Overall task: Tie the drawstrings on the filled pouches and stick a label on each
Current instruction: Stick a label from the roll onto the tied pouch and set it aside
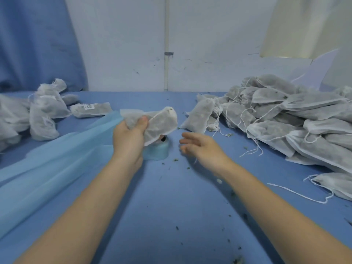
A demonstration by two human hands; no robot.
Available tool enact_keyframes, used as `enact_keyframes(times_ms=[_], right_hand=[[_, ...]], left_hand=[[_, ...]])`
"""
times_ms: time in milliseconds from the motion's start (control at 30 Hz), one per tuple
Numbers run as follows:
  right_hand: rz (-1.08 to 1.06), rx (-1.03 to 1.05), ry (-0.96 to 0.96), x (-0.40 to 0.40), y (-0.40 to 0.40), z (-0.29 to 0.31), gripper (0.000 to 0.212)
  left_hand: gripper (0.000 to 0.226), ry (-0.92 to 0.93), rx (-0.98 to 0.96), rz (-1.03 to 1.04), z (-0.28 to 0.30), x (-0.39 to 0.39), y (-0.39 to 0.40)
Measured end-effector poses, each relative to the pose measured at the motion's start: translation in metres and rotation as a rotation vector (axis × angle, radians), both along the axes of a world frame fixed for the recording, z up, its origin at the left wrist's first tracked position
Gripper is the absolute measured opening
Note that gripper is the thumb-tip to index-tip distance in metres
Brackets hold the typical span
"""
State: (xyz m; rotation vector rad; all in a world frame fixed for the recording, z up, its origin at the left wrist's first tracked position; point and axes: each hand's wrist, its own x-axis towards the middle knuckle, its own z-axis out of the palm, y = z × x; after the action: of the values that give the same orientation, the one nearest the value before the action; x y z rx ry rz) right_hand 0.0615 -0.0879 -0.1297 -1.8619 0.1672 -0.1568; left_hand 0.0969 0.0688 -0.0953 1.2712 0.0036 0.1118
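Forearms reach in from the near edge of the blue cloth-covered bench (171, 206), which is flecked with dark herb crumbs. The left hand (129, 138) has its grip clamped on a white mesh drawstring pouch filled with grey-green herbs (158, 122), thumb pressed across its left end, holding it lifted above the middle of the bench. The right hand (202, 147) hovers just beside it with the grip apart, fingers loosely spread and blurred, holding nothing.

Under the pouch sits a pale blue roll (158, 151), probably the label stock, with a wide translucent blue strip (47, 168) trailing toward the left edge.

Whether this pouch is already tied cannot be told, since no string shows clearly. The step in hand looks like labelling. To do it well, the left hand should keep the pouch taut and turn 1 flat face up, so that a label pressed from its centre outward lies smooth on the mesh.

The pouch's long axis runs left to right, rising toward the right, its far tip pointing at the back right corner.

Farther off, untied pouches with loose strings (285, 121) pile along the right edge, and labelled pouches (89, 109) gather at the left.
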Motion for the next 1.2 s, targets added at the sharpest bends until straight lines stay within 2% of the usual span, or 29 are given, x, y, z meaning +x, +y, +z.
enact_keyframes(times_ms=[33, 100, 167, 267, 333, 500, 733, 833, 967, 1067, 1200], right_hand=[[0.044, -0.151, 0.006, 0.003, 0.005, -0.002, 0.047], [0.095, -0.310, 0.020, 0.010, 0.012, -0.003, 0.067], [0.098, -0.390, 0.014, 0.017, 0.017, -0.005, 0.084], [0.074, -0.402, -0.021, 0.025, 0.025, -0.008, 0.091], [0.081, -0.417, -0.050, 0.031, 0.031, -0.010, 0.087], [0.032, -0.384, -0.103, 0.039, 0.045, -0.012, 0.057], [-0.177, -0.566, 0.034, 0.043, 0.069, -0.013, 0.074], [-0.098, -0.446, 0.033, 0.037, 0.064, -0.012, 0.080], [0.049, -0.194, 0.007, 0.021, 0.037, -0.008, 0.068], [0.062, -0.187, -0.069, 0.014, 0.024, -0.012, 0.050], [-0.037, -0.206, -0.155, 0.016, 0.027, -0.014, 0.033]], left_hand=[[0.009, 0.004, -0.011, 0.016, 0.003, 0.004, 0.004], [0.013, 0.008, -0.028, 0.040, 0.007, 0.011, 0.012], [0.014, 0.006, -0.024, 0.040, 0.009, 0.017, 0.018], [0.012, 0.022, 0.019, 0.035, 0.009, 0.021, 0.026], [0.011, 0.026, 0.066, 0.042, 0.007, 0.023, 0.027], [0.005, -0.007, 0.222, 0.090, -0.001, 0.028, 0.024], [0.022, -0.144, 0.575, 0.222, -0.013, 0.027, 0.010], [0.021, -0.139, 0.606, 0.243, -0.014, 0.026, 0.007], [0.026, -0.105, 0.557, 0.249, -0.015, 0.030, 0.011], [0.028, -0.095, 0.565, 0.230, -0.016, 0.031, 0.011], [0.029, -0.072, 0.585, 0.211, -0.015, 0.031, 0.012]])
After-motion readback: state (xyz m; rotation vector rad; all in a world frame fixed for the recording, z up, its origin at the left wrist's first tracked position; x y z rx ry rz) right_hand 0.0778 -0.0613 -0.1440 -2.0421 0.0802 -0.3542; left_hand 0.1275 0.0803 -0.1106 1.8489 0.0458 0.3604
